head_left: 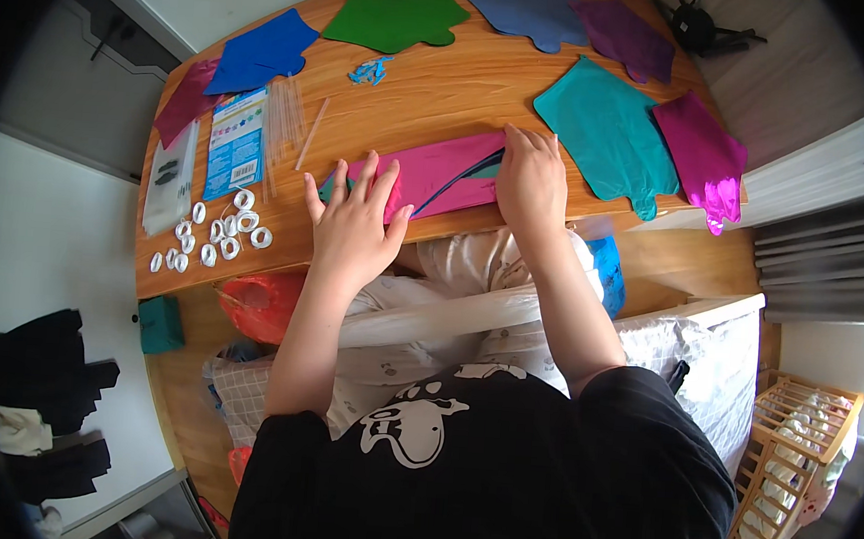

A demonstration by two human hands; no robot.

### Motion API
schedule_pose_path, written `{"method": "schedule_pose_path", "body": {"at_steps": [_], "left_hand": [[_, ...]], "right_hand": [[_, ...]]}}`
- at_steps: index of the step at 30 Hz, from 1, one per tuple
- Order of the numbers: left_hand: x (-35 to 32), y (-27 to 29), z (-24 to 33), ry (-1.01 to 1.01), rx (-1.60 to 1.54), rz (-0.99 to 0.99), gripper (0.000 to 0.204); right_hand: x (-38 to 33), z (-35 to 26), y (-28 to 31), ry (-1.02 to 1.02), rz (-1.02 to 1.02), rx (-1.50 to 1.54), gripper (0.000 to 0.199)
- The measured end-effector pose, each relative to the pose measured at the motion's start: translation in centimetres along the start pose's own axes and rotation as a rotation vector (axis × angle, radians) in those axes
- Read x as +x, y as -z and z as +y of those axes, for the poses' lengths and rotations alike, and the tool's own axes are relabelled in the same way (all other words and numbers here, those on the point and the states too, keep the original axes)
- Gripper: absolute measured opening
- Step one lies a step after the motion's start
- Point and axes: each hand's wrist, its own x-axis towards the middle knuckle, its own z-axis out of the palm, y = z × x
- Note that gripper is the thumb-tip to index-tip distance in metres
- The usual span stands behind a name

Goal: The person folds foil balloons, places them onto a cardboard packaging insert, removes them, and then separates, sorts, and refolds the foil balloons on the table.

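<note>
A flat pink foil piece [440, 183], folded into a long strip with dark blue and green parts showing, lies at the table's near edge in front of me. My left hand [354, 214] rests on its left end, palm down with the fingers spread. At the strip's right end, my right hand [533, 176] has its fingers bent and pressed together on the foil; the thumb is mostly hidden. Near my right hand is a teal foil piece [610, 137] with a small tab, which looks like a folded, uninflated balloon.
More flat foil pieces, blue [263, 54], green [398, 12] and magenta [699, 148], line the wooden table's [445, 90] far and side edges. To the left are white ribbon rolls [232, 225], clear straws [282, 124], a blue package [236, 146] and a clear bag [170, 176]. Small blue bits [371, 70] lie farther back.
</note>
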Motion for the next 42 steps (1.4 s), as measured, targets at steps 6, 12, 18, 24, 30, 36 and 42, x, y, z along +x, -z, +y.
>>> {"method": "schedule_pose_path", "body": {"at_steps": [6,12,18,24,30,36,42], "left_hand": [[-0.2,1.7,0.6,0.069,-0.011,-0.095,0.059],[-3.9,4.4,2.7,0.099,-0.032,-0.117,0.052],[-5.7,5.3,-0.9,0.201,-0.573,-0.17,0.042],[-4.9,1.1,-2.2,-0.417,-0.264,0.255,0.048],[-5.3,-1.1,-1.4,-0.524,-0.242,0.393,0.043],[-5.8,-3.2,0.5,-0.3,-0.767,0.587,0.033],[-6.6,-3.8,-0.8,-0.337,-0.896,0.311,0.036]], "right_hand": [[-3.3,-3.8,2.4,0.312,0.056,0.074,0.045],[-9.0,-4.7,2.6,0.445,-0.178,0.203,0.049],[-7.6,0.4,2.2,0.679,-0.129,0.345,0.035],[-6.6,2.0,2.2,0.747,-0.198,0.471,0.031],[-8.3,1.6,3.3,0.679,-0.178,0.429,0.03],[-8.3,1.6,2.8,0.64,-0.255,0.674,0.034],[-8.4,1.3,2.9,0.578,-0.328,0.8,0.028]]}}
